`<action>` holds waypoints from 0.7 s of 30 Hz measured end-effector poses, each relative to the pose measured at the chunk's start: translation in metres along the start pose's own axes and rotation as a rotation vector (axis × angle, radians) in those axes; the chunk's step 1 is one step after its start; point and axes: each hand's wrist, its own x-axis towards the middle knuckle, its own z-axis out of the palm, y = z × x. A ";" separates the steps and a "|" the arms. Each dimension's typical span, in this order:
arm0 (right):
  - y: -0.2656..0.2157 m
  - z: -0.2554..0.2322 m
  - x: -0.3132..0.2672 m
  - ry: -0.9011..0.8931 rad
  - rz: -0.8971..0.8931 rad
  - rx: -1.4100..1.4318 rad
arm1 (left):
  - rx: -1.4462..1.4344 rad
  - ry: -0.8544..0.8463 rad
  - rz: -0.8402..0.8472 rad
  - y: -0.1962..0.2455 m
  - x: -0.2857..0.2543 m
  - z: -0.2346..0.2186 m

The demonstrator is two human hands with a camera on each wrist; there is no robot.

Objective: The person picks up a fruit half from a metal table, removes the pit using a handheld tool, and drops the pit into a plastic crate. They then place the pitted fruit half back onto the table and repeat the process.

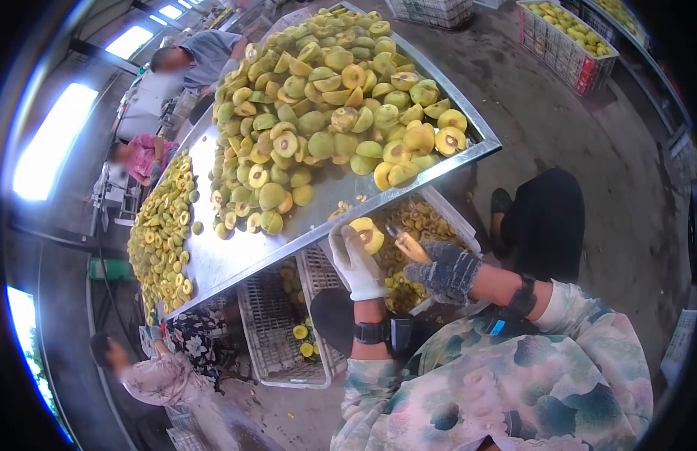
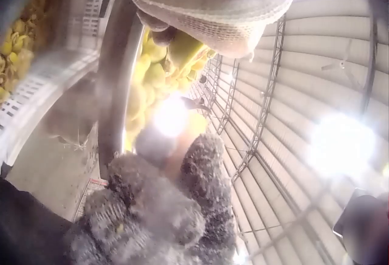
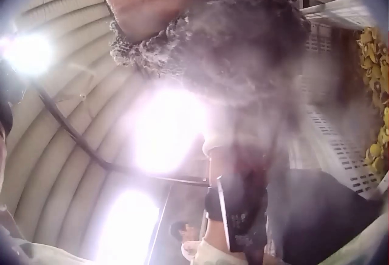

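My left hand (image 1: 357,264), in a white glove, holds half of a yellow-green stone fruit (image 1: 370,236) by its edge, its brown hollow showing. Just to the right, my right hand (image 1: 444,272) wears a dark grey knit glove and grips the orange-brown handle of a small tool (image 1: 411,246). The tool's metal end points toward the fruit half. Both hands are over a crate of scraps (image 1: 468,239), beside the near edge of a metal table (image 1: 303,239). In the left wrist view, glare blurs the tool above the grey glove (image 2: 146,207).
Halved fruits (image 1: 311,113) lie heaped on the table, with a second pile (image 1: 164,233) at its left side. A white crate (image 1: 269,338) stands below the table edge. Fruit-filled crates (image 1: 566,52) are at the upper right. Other people (image 1: 157,376) work along the left side.
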 end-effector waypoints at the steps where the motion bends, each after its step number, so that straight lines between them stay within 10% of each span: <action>1: -0.001 0.002 -0.001 -0.032 0.010 0.017 | 0.001 -0.005 -0.003 -0.002 -0.001 0.000; 12: 0.011 0.022 0.005 -0.006 -0.233 -0.182 | 0.173 -0.033 0.336 0.005 -0.021 0.007; 19: -0.004 0.006 -0.011 -0.250 -0.079 0.097 | 0.188 -0.118 0.292 0.008 -0.027 0.001; 21: 0.010 0.006 -0.003 -0.248 -0.169 0.106 | -0.052 -0.286 -0.047 0.022 -0.028 -0.002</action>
